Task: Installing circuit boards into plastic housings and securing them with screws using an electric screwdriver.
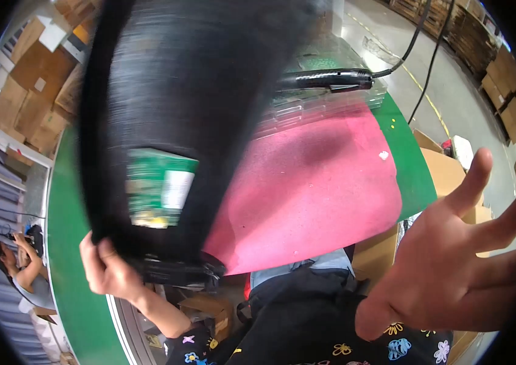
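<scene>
My left hand (112, 271) grips the near left corner of a large black plastic tray (179, 103), its fingers wrapped over the rim. The tray is tilted up over the left part of the table and blurred by motion. In its lower part lies a small green circuit board (148, 185) with a white label and yellowish parts along one edge. My right hand (446, 267) is raised close to the camera at the right, fingers spread, with nothing seen in it. Some of its fingertips run out of the picture.
A pink mat (319, 194) lies on the green table (75, 243). Behind it, a black corded electric screwdriver (331, 79) rests on stacked clear plastic trays (355, 100). Cardboard boxes (443, 170) stand at the right. Another person (29, 267) sits at the far left.
</scene>
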Demonstrator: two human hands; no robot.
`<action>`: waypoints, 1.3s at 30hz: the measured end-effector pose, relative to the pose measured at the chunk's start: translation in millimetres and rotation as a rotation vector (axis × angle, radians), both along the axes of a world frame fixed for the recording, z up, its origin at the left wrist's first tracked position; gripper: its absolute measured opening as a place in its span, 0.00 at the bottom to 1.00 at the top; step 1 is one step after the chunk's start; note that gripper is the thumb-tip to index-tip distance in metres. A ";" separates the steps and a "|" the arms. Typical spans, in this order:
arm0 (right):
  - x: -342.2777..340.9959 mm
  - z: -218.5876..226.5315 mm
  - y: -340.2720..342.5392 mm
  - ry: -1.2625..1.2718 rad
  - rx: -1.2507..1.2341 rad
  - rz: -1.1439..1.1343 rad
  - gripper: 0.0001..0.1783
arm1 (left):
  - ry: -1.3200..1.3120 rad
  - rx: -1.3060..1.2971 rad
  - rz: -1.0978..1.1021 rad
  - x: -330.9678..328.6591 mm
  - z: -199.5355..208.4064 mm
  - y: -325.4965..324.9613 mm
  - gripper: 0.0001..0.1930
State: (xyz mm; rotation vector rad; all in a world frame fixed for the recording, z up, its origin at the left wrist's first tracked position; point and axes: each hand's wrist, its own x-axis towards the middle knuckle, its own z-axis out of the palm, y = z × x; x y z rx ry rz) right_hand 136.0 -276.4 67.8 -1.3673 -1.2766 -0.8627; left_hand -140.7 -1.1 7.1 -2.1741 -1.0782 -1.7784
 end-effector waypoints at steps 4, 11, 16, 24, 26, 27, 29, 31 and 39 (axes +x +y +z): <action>33.9 -21.7 -9.4 -0.162 0.140 -0.001 0.67 | -0.789 -0.481 -0.185 -38.0 3.0 15.0 0.21; 34.3 -33.9 8.8 -0.084 0.328 -0.345 0.63 | -1.020 -0.594 -0.484 -148.0 -12.3 60.2 0.19; 79.6 -70.0 -66.9 -0.069 0.040 -0.379 0.48 | -1.214 -0.690 -0.388 -167.4 2.5 103.7 0.25; 152.3 -264.4 -245.1 0.747 -0.302 -1.089 0.36 | -1.109 -0.735 -0.566 -244.3 -40.2 180.1 0.09; 120.2 -338.8 -294.0 0.762 -0.613 -1.163 0.37 | -1.312 -0.777 -0.257 -244.4 -50.5 212.8 0.16; 103.5 -370.3 -289.1 0.826 -0.742 -1.136 0.35 | -1.305 -0.784 -0.256 -245.6 -50.3 222.1 0.16; 53.7 -421.5 -272.0 0.888 -0.900 -1.116 0.31 | -1.071 -0.720 -0.237 -225.6 -41.4 232.9 0.17; 28.2 -437.0 -255.0 0.888 -0.928 -1.130 0.29 | -0.845 -0.644 -0.226 -194.2 -32.8 229.1 0.18; 46.2 -454.9 -287.7 1.793 -0.528 -0.609 0.47 | -0.022 -0.266 -0.169 -89.6 -2.7 186.4 0.23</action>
